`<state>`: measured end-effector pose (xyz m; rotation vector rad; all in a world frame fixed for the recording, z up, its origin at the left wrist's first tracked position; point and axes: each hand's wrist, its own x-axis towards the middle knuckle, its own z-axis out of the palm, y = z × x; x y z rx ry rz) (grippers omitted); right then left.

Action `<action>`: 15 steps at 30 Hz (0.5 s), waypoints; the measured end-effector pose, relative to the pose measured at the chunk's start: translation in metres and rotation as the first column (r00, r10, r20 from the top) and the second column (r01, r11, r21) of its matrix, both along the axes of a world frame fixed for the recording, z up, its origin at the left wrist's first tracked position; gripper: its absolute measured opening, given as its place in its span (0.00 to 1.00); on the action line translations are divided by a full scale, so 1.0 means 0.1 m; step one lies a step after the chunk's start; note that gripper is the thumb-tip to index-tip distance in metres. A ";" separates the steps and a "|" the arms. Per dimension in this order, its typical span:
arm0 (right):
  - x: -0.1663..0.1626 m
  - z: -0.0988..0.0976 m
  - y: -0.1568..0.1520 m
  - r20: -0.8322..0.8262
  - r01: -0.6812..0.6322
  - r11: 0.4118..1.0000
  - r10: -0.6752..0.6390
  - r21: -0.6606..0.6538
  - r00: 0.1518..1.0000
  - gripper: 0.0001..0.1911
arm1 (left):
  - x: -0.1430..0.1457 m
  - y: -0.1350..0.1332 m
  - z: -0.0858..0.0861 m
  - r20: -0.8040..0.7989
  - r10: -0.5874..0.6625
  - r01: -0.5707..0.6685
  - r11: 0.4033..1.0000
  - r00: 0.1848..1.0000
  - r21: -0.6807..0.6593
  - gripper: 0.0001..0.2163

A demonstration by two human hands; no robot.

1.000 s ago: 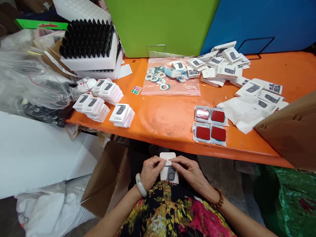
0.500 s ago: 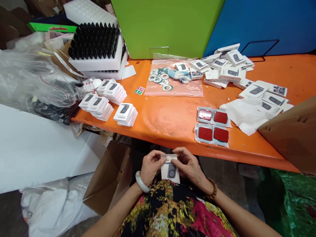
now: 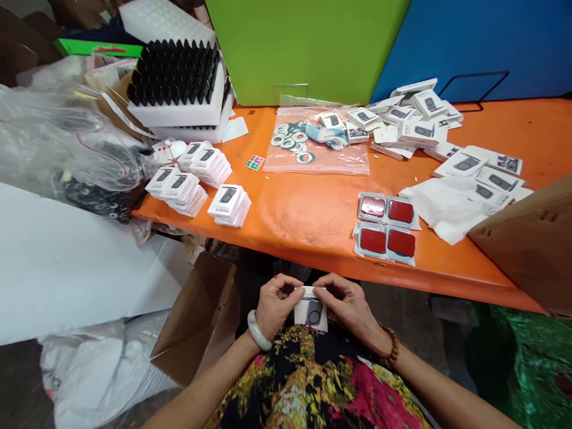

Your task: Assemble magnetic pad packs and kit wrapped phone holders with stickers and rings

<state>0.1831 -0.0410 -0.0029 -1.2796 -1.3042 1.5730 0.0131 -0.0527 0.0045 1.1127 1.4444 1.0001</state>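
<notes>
A small white box (image 3: 311,311) with a dark ring-marked picture on its front is held upright at my lap, just below the table edge. My left hand (image 3: 276,305) pinches its top left corner between thumb and fingers. On the opposite corner, my right hand (image 3: 345,305) grips in the same way. Both thumbs press along the box's top flap, which looks folded down. Whatever is inside the box is hidden.
Stacked white boxes (image 3: 227,202) stand on the orange table (image 3: 286,229) at left. Red pads in wrappers (image 3: 373,241) lie right of centre. A clear bag with rings (image 3: 290,143) and scattered boxes (image 3: 422,131) are behind. An open carton (image 3: 192,322) sits low left.
The raised top flap of the box has been folded down, and both thumbs have moved onto the top edge. My hands have shifted slightly right in view.
</notes>
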 end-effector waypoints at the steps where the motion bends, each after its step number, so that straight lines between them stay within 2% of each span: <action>1: -0.01 0.03 0.02 -0.041 -0.004 0.996 0.000 -0.090 0.999 0.15 | 0.01 0.02 0.03 0.022 0.014 -0.013 0.999 1.000 -0.044 0.08; 3: -0.02 0.07 0.05 -0.116 -0.020 0.978 -0.004 -0.207 0.993 0.17 | 0.01 0.05 0.07 0.060 0.010 -0.002 0.993 0.998 -0.120 0.09; 6: -0.01 0.06 0.06 -0.158 -0.042 0.966 0.002 -0.255 0.987 0.19 | -0.02 0.06 0.10 0.018 -0.046 0.048 0.991 0.999 -0.128 0.08; 10: 0.04 -0.03 -0.01 -0.081 -0.085 0.976 0.070 -0.201 0.994 0.19 | -0.10 -0.01 0.02 -0.013 -0.139 0.138 0.989 0.990 -0.059 0.08; 13: 0.08 -0.13 -0.08 -0.066 -0.144 0.977 0.136 -0.154 0.989 0.18 | -0.13 -0.07 -0.07 0.040 -0.167 0.171 0.978 0.985 -0.118 0.09; 15: 0.09 -0.19 -0.10 -0.085 -0.157 0.970 0.144 -0.187 0.986 0.18 | -0.12 -0.08 -0.08 0.019 -0.196 0.196 0.967 0.980 -0.161 0.09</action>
